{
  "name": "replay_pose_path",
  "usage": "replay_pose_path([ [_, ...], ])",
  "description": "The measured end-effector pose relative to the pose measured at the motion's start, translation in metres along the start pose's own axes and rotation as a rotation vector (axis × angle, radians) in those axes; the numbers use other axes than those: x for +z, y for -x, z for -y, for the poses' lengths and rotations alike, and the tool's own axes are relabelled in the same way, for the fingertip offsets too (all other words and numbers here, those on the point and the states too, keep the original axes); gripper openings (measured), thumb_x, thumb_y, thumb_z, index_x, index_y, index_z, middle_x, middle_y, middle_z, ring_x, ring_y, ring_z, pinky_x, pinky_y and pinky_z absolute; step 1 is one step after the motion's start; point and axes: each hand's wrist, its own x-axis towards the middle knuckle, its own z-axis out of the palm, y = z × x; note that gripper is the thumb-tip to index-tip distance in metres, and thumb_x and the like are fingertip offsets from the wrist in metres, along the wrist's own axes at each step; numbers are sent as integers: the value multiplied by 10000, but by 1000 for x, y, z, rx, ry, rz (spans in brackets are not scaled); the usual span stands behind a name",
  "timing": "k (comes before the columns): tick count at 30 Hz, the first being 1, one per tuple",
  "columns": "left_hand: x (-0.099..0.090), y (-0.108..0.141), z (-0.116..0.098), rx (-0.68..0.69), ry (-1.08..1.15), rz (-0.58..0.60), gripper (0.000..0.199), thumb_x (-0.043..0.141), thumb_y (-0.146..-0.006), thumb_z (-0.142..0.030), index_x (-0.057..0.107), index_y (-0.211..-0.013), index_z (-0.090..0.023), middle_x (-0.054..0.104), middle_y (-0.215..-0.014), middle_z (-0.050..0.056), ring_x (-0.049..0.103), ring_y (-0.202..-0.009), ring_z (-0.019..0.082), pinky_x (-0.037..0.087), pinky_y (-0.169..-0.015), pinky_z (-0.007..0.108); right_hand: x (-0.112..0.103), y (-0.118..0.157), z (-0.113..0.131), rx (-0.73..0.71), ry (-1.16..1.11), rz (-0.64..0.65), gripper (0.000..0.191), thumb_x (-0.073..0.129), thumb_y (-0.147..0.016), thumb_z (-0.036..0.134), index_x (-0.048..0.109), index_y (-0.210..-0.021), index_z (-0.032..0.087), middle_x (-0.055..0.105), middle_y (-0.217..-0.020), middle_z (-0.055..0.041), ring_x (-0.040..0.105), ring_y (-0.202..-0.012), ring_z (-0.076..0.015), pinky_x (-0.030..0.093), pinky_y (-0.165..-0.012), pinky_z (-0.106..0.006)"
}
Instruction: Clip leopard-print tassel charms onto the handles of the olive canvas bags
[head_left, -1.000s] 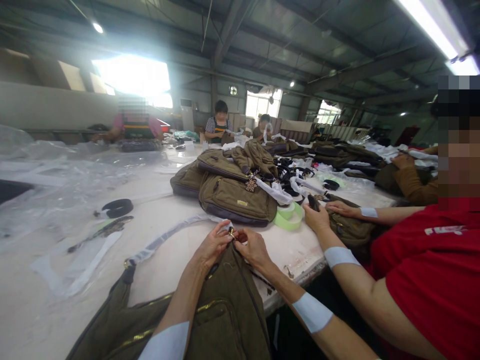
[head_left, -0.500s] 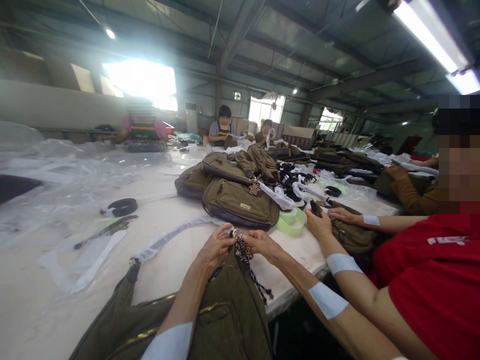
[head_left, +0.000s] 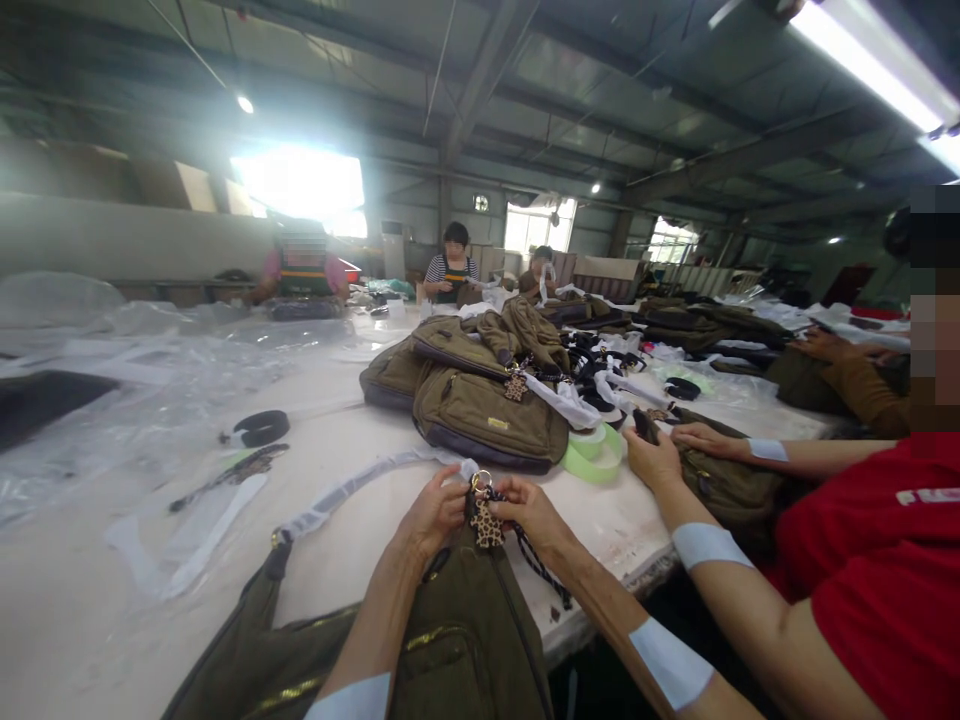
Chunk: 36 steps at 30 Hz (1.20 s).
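An olive-green bag (head_left: 457, 620) with gold zips lies in front of me, its wrapped strap (head_left: 367, 478) arching over the table. At the bag's top corner is a gold ring (head_left: 481, 482), from which hangs a leopard-print charm (head_left: 487, 522). My left hand (head_left: 437, 515) is closed at the strap end beside the ring; its fingertips pinch there. My right hand (head_left: 534, 512) is closed, with thumb and finger on the charm's right edge. A black-and-white cord (head_left: 540, 565) trails below that hand toward the table edge.
Ahead is a pile of olive bags (head_left: 487, 410), with a green tape roll (head_left: 596, 452) at its right. A black coiled strap (head_left: 261, 428) and clear plastic (head_left: 172, 350) lie to the left. Close on my right, a co-worker in a red shirt (head_left: 870, 560) handles another bag.
The leopard-print charm now hangs flat and facing me, where before it was bunched with the cord. My right hand has shifted slightly around it. The whole view has shifted a little.
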Motion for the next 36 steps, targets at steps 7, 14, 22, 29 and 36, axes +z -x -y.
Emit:
replay_pose_path([
  [7, -10, -2, 9, -63, -128, 49, 327, 731, -624, -320, 623, -837, -97, 667, -728, 51, 598, -645, 141, 425, -618, 244, 8, 1, -15, -16, 6, 26, 94, 694, -690, 208, 682, -775, 245, 688, -799, -90, 647, -647, -135, 484, -409, -163],
  [14, -10, -1, 15, 8, -100, -95, 324, 767, -515, -177, 639, -799, -88, 674, -718, 74, 600, -610, 152, 412, -570, 248, 23, 2, -26, 46, 169, 9, 65, 690, -718, 310, 682, -773, 275, 684, -802, -89, 627, -604, -144, 550, -466, -258],
  [22, -37, 33, 1, 127, 55, -431, 247, 725, -532, -115, 632, -759, -87, 640, -588, 46, 565, -488, 131, 391, -466, 221, 74, -5, -24, -112, 382, 120, 161, 548, -803, 324, 696, -865, 316, 689, -973, -66, 639, -954, -238, 520, -894, -417],
  [29, -39, 37, 2, 130, 31, -514, 237, 669, -617, -117, 613, -845, -81, 649, -614, 55, 577, -499, 125, 406, -477, 214, 61, -21, -15, -105, 716, 244, 221, 506, -812, 270, 721, -762, 277, 711, -808, -51, 656, -798, -197, 512, -691, -278],
  [36, -33, 26, 2, 136, 67, -547, 329, 622, -602, -85, 546, -921, -112, 649, -601, 47, 584, -483, 145, 400, -472, 224, 56, -89, 20, -119, 838, 395, 262, 558, -705, 222, 731, -887, 147, 695, -730, -35, 605, -601, -138, 444, -460, -183],
])
